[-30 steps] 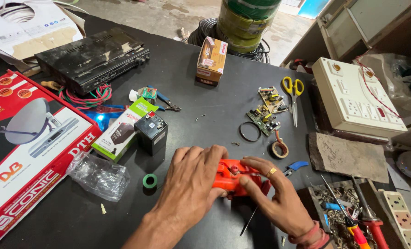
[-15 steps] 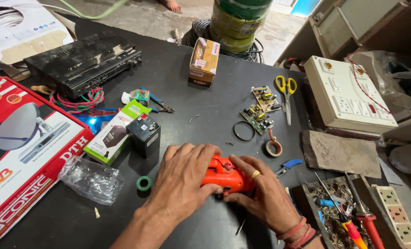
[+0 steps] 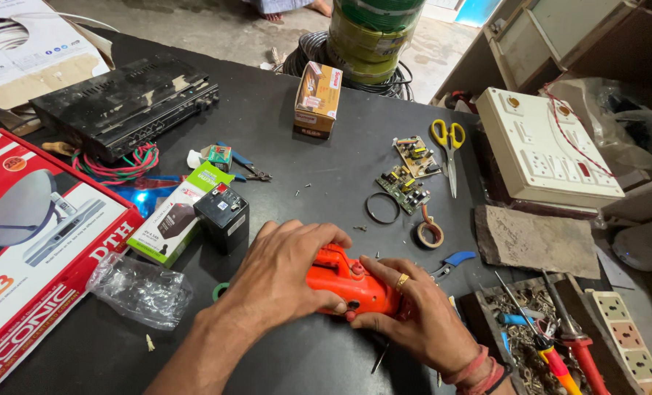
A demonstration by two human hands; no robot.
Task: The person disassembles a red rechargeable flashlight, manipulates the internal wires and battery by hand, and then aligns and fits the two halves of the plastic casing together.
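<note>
Orange plastic casing (image 3: 344, 287), looks like some kind of handheld torch or small device, sits on the black table (image 3: 282, 153) right at the near edge, sandwiched between both hands; left hand (image 3: 286, 274) is draped over its left end with the fingers curled down around it, so it's gripping the casing; right hand (image 3: 421, 318) has a ring on one finger and red threads at the wrist, and its fingers press against the right side of the casing, thumb underneath, also holding it. Just left of the hands there's a small black battery block (image 3: 224, 217) touching a green and white box (image 3: 176, 219); a crumpled clear plastic bag (image 3: 142, 290) lies nearer the edge. Right of the hands: a roll of tape (image 3: 430, 234), a black rubber ring (image 3: 381, 208), two little circuit boards (image 3: 408, 170); yellow-handled scissors (image 3: 450, 150) beyond those. Further back, a small cardboard box (image 3: 317, 99) stands upright, and a black set-top box (image 3: 125, 102) sits far left; white switchboard (image 3: 545, 150) off to the right.
</note>
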